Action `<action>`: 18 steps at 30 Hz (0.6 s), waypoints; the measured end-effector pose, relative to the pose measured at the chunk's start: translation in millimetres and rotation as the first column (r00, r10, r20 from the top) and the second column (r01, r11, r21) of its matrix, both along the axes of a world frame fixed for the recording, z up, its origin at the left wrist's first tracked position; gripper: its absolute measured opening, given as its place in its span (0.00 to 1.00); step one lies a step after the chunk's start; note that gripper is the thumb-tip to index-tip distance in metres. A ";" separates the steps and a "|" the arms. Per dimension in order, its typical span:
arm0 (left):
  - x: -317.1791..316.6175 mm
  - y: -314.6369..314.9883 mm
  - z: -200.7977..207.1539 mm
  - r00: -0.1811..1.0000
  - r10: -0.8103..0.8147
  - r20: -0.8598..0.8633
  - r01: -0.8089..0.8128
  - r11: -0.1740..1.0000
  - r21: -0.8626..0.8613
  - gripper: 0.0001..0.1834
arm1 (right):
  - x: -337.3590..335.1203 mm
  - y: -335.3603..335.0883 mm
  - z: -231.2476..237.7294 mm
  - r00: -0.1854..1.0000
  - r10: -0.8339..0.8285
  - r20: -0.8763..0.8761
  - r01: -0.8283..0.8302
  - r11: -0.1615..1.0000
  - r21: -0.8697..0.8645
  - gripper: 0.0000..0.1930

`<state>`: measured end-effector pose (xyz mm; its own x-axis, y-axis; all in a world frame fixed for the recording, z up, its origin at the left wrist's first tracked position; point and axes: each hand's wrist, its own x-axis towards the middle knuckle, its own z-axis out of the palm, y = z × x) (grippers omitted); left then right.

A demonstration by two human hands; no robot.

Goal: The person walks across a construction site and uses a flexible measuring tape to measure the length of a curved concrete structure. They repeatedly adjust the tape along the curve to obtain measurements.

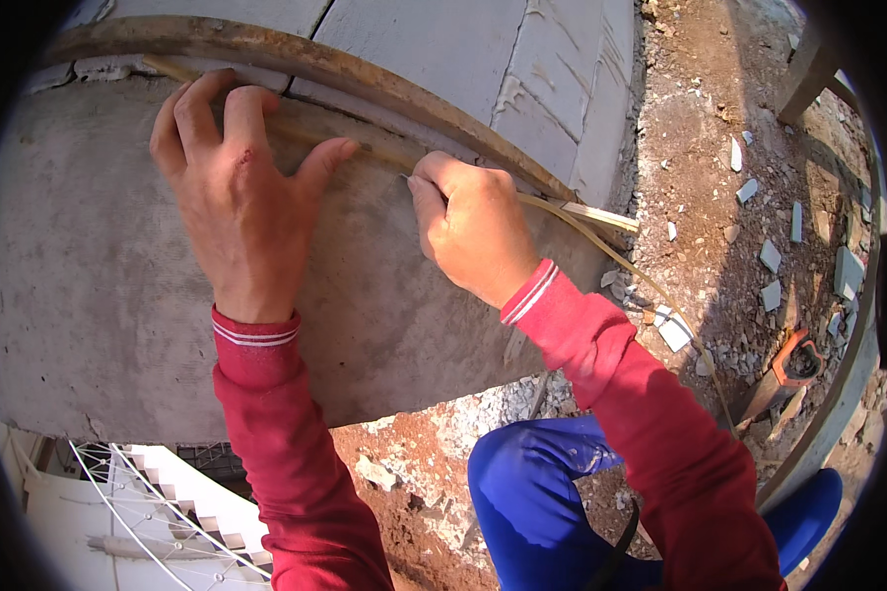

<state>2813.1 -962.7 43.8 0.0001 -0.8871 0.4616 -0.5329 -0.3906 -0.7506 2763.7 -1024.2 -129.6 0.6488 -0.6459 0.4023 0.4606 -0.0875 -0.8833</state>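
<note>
My left hand (241, 177) lies spread on a grey concrete slab (99, 246), its bent fingertips pressing near a thin tan strip (389, 155). The strip runs along the slab beside a long brown wooden batten (365, 84). My right hand (473, 222) is closed over the strip's line, thumb and forefinger pinched together. A tiny pale tip shows at the pinch, too small to name; the rest is hidden in the fingers. Beyond the right hand, a narrow yellowish length (611, 251) curves off the slab and hangs down toward the ground.
White wall blocks (434, 49) stand beyond the batten. To the right, rubble ground (700, 197) holds several broken white pieces and a saw with an orange handle (798, 360). My blue-trousered knee (522, 473) is below the slab. A white wire frame (158, 512) lies lower left.
</note>
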 end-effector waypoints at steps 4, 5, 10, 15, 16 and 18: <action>2.6 10.2 0.6 0.999 0.027 0.026 -0.027 1.000 0.001 0.31 | -28.7 15.2 -6.8 0.988 0.134 -0.078 -0.138 0.989 -0.047 0.07; 2.1 9.6 0.6 0.999 0.027 0.021 -0.027 1.000 -0.004 0.31 | -35.3 19.8 -7.9 0.991 0.125 -0.055 -0.124 0.992 0.021 0.07; 0.3 5.3 3.2 0.999 0.027 0.020 -0.026 1.000 -0.001 0.31 | -4.3 10.3 -4.3 0.998 -0.052 0.025 0.045 0.972 0.230 0.07; 2.8 5.4 3.4 1.000 0.012 0.026 -0.011 1.000 -0.007 0.31 | 2.8 4.4 6.1 0.999 0.037 -0.034 -0.024 0.941 0.337 0.09; 3.6 6.7 2.5 1.000 0.008 0.027 -0.008 1.000 -0.005 0.31 | 4.1 5.9 7.0 0.999 0.036 -0.034 -0.022 0.939 0.343 0.09; 4.0 6.3 1.1 1.000 0.005 0.022 -0.005 1.000 -0.008 0.30 | 6.1 7.4 6.9 0.999 0.028 -0.032 -0.015 0.938 0.347 0.09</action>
<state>2817.1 -956.4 44.9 -0.0058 -0.8835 0.4684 -0.5143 -0.3991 -0.7591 2769.8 -1016.8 -122.7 0.6739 -0.7268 0.1325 0.4264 0.2362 -0.8731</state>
